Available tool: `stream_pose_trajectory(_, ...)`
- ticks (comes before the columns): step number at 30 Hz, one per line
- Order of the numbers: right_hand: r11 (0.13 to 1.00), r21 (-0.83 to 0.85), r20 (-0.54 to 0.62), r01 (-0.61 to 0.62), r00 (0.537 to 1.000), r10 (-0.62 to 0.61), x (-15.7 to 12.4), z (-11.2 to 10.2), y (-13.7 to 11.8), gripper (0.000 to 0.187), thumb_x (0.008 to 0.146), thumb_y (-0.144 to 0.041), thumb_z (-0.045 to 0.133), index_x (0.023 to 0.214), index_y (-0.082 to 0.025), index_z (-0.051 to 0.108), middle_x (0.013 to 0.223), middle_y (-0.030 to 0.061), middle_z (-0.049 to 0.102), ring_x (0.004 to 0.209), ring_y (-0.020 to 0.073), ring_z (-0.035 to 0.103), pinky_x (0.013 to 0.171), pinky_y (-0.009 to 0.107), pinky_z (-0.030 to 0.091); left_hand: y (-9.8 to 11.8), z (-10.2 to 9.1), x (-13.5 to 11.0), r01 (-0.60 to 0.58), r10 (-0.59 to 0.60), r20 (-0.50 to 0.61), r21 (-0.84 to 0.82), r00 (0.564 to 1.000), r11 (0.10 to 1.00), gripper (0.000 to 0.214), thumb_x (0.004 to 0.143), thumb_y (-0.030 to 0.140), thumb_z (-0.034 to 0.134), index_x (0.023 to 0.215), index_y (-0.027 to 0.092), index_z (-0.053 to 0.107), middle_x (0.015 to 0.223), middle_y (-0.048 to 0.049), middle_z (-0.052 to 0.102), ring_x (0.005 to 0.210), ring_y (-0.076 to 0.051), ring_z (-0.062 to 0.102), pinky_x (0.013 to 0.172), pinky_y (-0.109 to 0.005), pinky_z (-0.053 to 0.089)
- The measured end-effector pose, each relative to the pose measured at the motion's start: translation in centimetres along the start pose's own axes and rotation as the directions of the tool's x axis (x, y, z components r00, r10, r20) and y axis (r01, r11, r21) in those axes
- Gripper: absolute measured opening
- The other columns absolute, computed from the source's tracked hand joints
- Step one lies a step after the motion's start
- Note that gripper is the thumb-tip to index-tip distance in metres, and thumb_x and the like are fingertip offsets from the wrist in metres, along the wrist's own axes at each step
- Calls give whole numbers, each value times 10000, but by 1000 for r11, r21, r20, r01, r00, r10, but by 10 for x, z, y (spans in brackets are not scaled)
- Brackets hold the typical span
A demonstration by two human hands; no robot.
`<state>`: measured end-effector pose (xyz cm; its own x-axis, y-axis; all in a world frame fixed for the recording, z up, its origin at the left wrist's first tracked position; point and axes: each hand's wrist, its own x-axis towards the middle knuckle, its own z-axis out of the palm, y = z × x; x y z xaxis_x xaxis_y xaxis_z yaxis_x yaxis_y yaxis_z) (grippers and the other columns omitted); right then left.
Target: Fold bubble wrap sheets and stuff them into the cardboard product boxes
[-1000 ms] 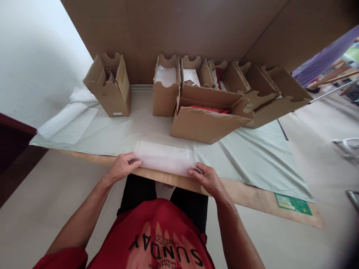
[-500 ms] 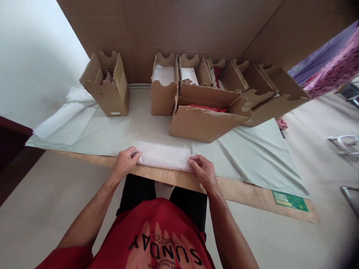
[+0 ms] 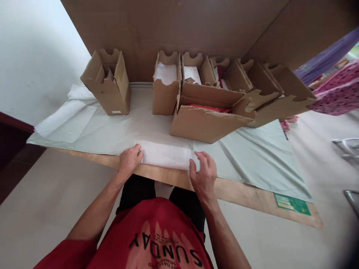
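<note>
A long strip of white bubble wrap [image 3: 167, 155] lies folded flat on the pale green cloth [image 3: 117, 130] near the table's front edge. My left hand [image 3: 130, 160] is curled over the strip's left end, fingers closed on it. My right hand [image 3: 204, 172] rests at the strip's right end with its fingers stretched out flat on the wrap and cloth.
An open cardboard box [image 3: 206, 116] with something red inside stands just behind the strip. More open boxes [image 3: 166, 84] line the back, one apart at the left [image 3: 108, 84]. White sheets [image 3: 66, 117] lie at the far left. A green card [image 3: 292, 204] sits on the wooden table [image 3: 246, 194].
The bubble wrap has been folded narrower and pressed flat. My right hand has gone from pinching its end to lying open on it. A pink patterned cloth has come in at the right.
</note>
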<state>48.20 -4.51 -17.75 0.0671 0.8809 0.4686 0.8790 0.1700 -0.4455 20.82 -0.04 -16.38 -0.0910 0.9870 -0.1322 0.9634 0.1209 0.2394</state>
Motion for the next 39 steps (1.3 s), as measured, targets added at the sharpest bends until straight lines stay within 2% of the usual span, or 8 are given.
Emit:
stream_pose_trajectory(5,962,-45,334,270,912,-240,-8,23,-17,358,1007,-161,439,1292,-189,653,1382,144,642,1288,306,560,1002,450,453,-4,10,-10,-71,65,-204,-24,977,997,386,934,283,561,1297,166,618,1015,-141,740,934,-310,697,767,-377,493)
stream_pose_trajectory(8,953,-81,339,292,907,-249,-13,35,-12,379,1022,-154,411,1327,-174,636,1427,136,623,1347,290,532,1037,428,440,8,14,-24,-229,199,-467,-8,862,973,530,915,246,596,1428,141,521,1301,-215,652,1215,-361,624,986,-486,498)
stream_pose_trajectory(12,951,-87,355,297,901,-249,-14,37,-7,409,997,-129,432,1344,-185,640,1460,132,603,1387,292,508,1069,439,427,41,24,-37,-520,511,-352,78,784,851,519,953,208,559,1469,192,511,1597,-180,444,1520,-359,356,1209,-579,324)
stream_pose_trajectory(16,943,-103,389,316,886,-254,-13,33,-6,439,996,-150,453,1395,-226,620,1522,111,553,1423,285,478,1104,446,406,55,34,-36,-517,521,-75,69,850,853,514,1004,341,522,1507,239,501,1635,-148,411,1547,-379,303,1222,-704,212)
stream_pose_trajectory(19,936,-121,395,330,881,-260,-13,30,-2,427,1027,-217,454,1429,-235,596,1554,99,521,1445,278,457,1130,443,382,41,34,-35,-448,449,3,83,893,890,568,1015,434,496,1556,269,443,1676,-129,331,1567,-400,244,1210,-747,167)
stream_pose_trajectory(26,958,-91,390,272,895,-217,-15,9,29,448,1052,-374,448,1433,-191,597,1525,120,550,1437,297,465,1132,473,377,-13,28,-34,-308,318,-62,138,946,942,556,1045,430,411,1576,264,422,1690,-117,297,1571,-386,239,1239,-667,179)
stream_pose_trajectory(32,978,-51,314,204,932,-179,20,2,23,350,1046,-311,435,1211,-194,721,1354,113,681,1346,298,540,1038,453,421,-12,29,-31,-263,274,-86,122,958,957,540,1026,406,453,1545,259,476,1676,-136,331,1553,-399,277,1231,-661,190)
stream_pose_trajectory(39,957,-175,618,231,783,-76,71,19,-13,362,953,-293,614,1286,-168,685,1273,156,703,1166,333,604,956,432,415,-15,20,-26,-285,287,-103,42,952,958,507,972,362,529,1451,202,582,1607,-165,449,1484,-403,385,1198,-617,269)
